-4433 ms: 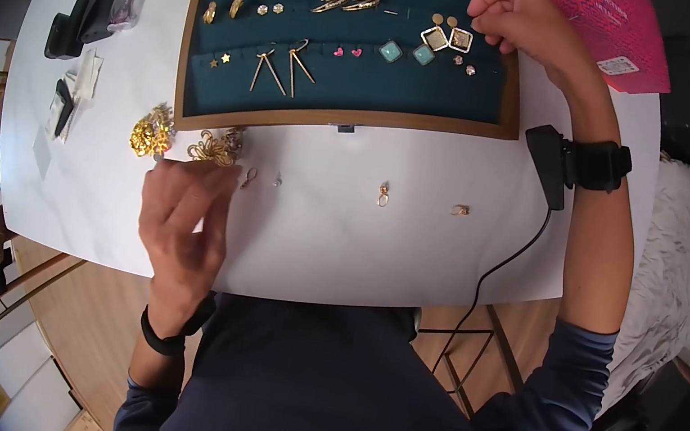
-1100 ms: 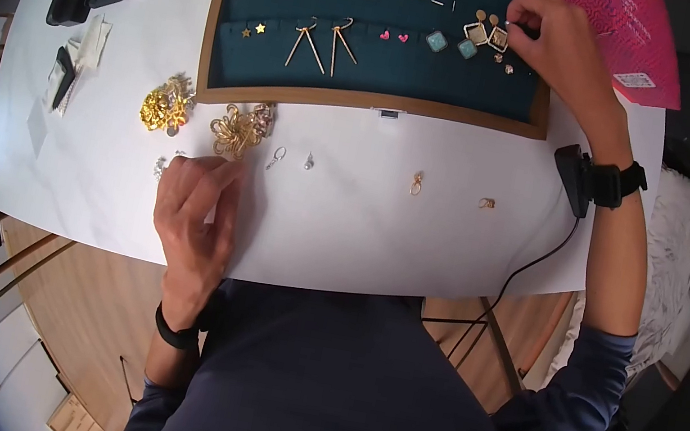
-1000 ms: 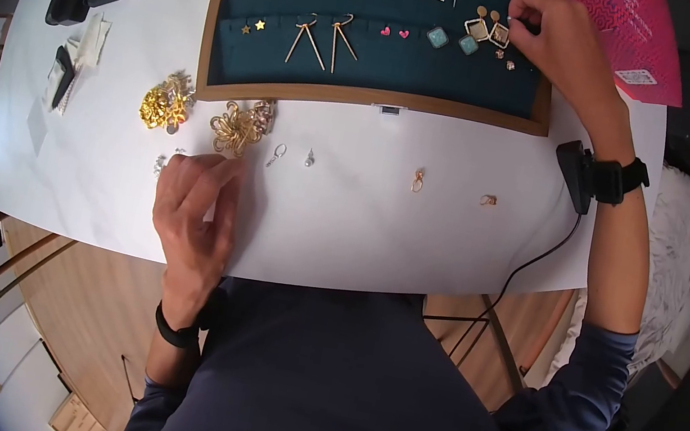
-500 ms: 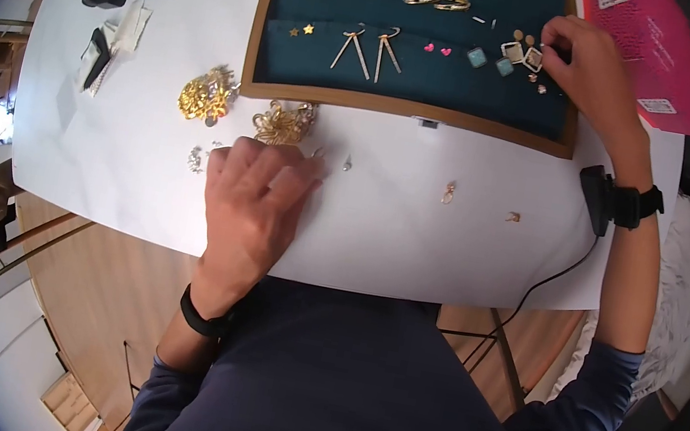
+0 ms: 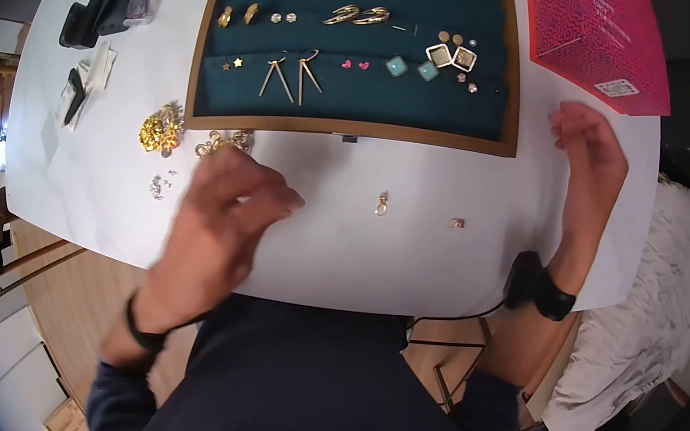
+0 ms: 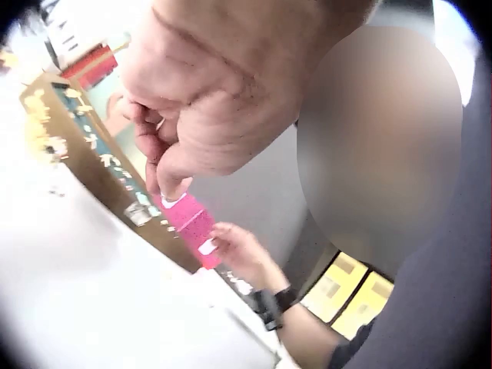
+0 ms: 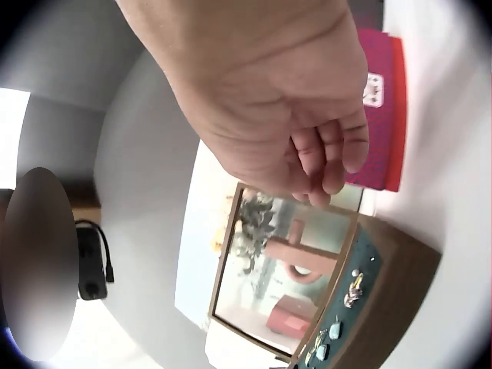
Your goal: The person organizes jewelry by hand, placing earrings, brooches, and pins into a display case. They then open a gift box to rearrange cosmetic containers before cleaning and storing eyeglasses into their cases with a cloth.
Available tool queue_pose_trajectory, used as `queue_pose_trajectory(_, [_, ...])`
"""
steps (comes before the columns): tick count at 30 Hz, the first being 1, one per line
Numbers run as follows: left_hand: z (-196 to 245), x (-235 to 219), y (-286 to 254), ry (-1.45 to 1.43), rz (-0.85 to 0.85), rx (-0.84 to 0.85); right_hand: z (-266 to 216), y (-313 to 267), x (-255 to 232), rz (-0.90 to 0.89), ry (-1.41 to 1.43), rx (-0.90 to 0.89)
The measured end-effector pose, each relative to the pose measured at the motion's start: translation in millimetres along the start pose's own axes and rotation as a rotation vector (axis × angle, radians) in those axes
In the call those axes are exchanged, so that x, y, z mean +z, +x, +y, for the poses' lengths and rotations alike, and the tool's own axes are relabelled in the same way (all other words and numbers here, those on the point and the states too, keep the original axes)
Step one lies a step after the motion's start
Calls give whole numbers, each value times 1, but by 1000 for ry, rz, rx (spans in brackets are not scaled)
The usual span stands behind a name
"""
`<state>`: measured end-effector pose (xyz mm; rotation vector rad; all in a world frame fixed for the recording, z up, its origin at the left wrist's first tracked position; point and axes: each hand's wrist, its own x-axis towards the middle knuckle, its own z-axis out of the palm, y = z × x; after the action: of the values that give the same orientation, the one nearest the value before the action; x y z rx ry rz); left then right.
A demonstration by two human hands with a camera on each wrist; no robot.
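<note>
My left hand [image 5: 223, 209] is raised over the near part of the white table, fingers curled, thumb and forefinger tips close together. Whether a small earring is between them I cannot tell; the hand covers the spot where two silver earrings lay. To the right, my right hand [image 5: 590, 161] hovers beside the jewellery box [image 5: 349, 139], its fingers loosely bent. In the right wrist view that hand [image 7: 307, 138] shows bare fingers. Earrings line the box's teal cloth in two rows, including square earrings [image 5: 464, 59] and a small stud [image 5: 472, 42]. Two gold earrings [image 5: 381, 204] lie apart in front.
Gold jewellery piles [image 5: 160, 130] and small silver pieces [image 5: 158, 186] lie left of the box. Dark cases [image 5: 115, 8] stand at the back left. A pink box [image 5: 608, 59] is behind right. A cable [image 5: 461, 315] runs from my right wrist's device.
My right hand has left the box, moving right and towards me; a small stud shows where its fingertips were. My left hand has lifted and turned over the silver earrings' spot.
</note>
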<state>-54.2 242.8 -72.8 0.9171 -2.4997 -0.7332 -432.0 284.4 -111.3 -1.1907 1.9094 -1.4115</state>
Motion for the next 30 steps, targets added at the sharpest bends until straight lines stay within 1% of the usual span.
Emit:
queue_pose_trajectory(1, [10,-19,15,-70,-36,1,18,-5,-6,2,86,41])
queue_pose_trajectory(2, [19,-38,36,-189,-106,-21,33,-9,-10,0,171,84])
queue_pose_trajectory(3, [30,-48,55,-271,-104,-119,44,-12,-11,17,173,119])
queue_pose_trajectory(4, [29,-54,77,-246,-142,-58,53,-12,-11,22,247,125])
queue_pose_trajectory(5, [24,-55,104,-203,-136,77,62,-10,-12,27,319,135])
queue_pose_trajectory(6, [19,-51,134,-173,-178,127,68,-10,-12,33,392,146])
queue_pose_trajectory(7, [13,-40,160,-233,-254,96,70,-9,-12,56,380,162])
queue_pose_trajectory(10, [-6,22,230,-256,-157,171,66,-6,-7,101,347,199])
queue_pose_trajectory(12, [-17,43,254,-228,-166,213,64,-6,-5,114,325,210])
queue_pose_trajectory(17, [-32,75,284,-55,-385,277,62,-4,-5,116,295,200])
queue_pose_trajectory(20, [-36,86,287,-49,-379,260,62,-4,-5,123,279,182])
queue_pose_trajectory(23, [-35,86,286,-48,-395,200,66,-4,-4,124,261,163])
queue_pose_trajectory(26, [-37,89,287,-74,-407,191,68,-3,-4,126,256,162])
queue_pose_trajectory(29, [-40,91,291,-162,-448,48,68,-3,-3,132,263,170])
queue_pose_trajectory(30, [-44,93,293,-274,-461,44,68,-2,-3,134,265,171])
